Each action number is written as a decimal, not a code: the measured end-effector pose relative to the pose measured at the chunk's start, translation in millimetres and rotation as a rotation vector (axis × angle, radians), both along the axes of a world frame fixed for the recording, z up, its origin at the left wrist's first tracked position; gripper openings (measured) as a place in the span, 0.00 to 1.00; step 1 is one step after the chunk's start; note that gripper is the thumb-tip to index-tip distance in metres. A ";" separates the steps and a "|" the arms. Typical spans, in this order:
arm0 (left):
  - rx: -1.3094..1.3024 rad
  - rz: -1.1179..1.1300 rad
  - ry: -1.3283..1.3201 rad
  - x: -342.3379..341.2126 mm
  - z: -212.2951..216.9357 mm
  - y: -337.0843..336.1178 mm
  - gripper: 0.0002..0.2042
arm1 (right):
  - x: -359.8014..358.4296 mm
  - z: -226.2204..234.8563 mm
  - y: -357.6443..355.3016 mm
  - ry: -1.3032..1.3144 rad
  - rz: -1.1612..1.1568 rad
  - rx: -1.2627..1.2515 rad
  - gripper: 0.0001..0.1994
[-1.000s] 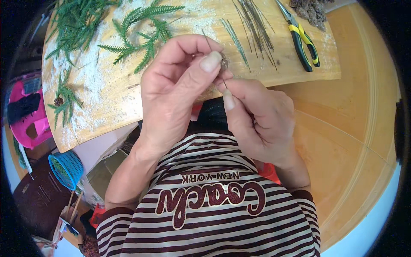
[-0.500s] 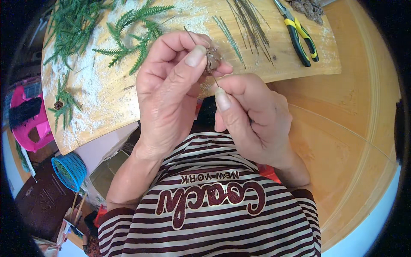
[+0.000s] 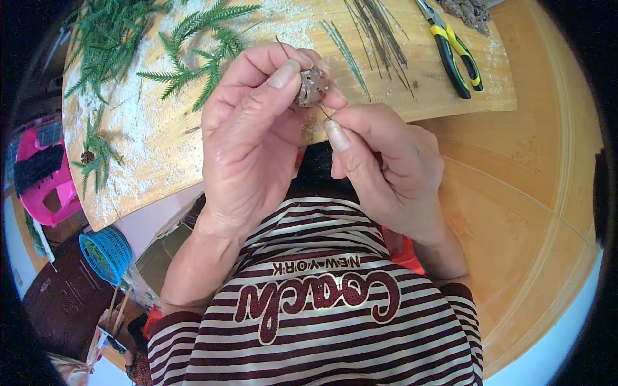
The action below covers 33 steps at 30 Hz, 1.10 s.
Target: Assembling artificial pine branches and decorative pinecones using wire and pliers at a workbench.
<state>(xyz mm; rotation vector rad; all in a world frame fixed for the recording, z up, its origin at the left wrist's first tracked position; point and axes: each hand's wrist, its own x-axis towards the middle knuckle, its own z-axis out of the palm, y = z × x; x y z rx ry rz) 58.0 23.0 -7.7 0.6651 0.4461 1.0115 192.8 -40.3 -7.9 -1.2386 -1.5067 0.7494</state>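
Observation:
Between the thumb and fingers of my left hand [image 3: 248, 122] is a small round brown ornament [image 3: 313, 89] with dark holes and whitish flecks. My right hand [image 3: 389, 161], just to the right and nearer me, pinches a thin brown wire [image 3: 327, 115] between thumb and forefinger. The wire's other end sticks up beyond my left fingers. How it passes the ornament is hidden by my fingers. Both hands are raised over the table's near edge.
On the wooden table [image 3: 161, 161], strewn with white flakes, lie green artificial sprigs [image 3: 212, 55], a sprig with a small cone [image 3: 96, 154], thin wires [image 3: 380, 38], green stems [image 3: 346, 58], yellow-black pliers [image 3: 454, 51] and a brown clumped pile [image 3: 468, 14]. A blue basket [image 3: 106, 254] stands lower left.
My left hand has turned and shifted slightly left, showing more of the ornament's round face. My right hand has moved slightly right and away from me, still pinching the wire.

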 end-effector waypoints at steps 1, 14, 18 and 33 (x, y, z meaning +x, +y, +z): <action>0.018 -0.001 0.015 -0.8 -1.2 0.6 0.08 | 0.6 0.5 0.1 0.000 -0.011 0.005 0.04; 0.179 -0.026 0.362 -5.0 5.1 -5.2 0.10 | 18.6 22.4 -0.9 -0.223 0.058 0.061 0.04; 0.204 -0.030 0.436 -8.6 7.8 -7.1 0.11 | 19.3 20.4 -0.7 -0.271 0.033 0.124 0.04; 0.253 -0.054 0.440 -9.3 -0.3 -8.2 0.10 | 21.0 21.8 -2.4 -0.287 0.086 0.034 0.04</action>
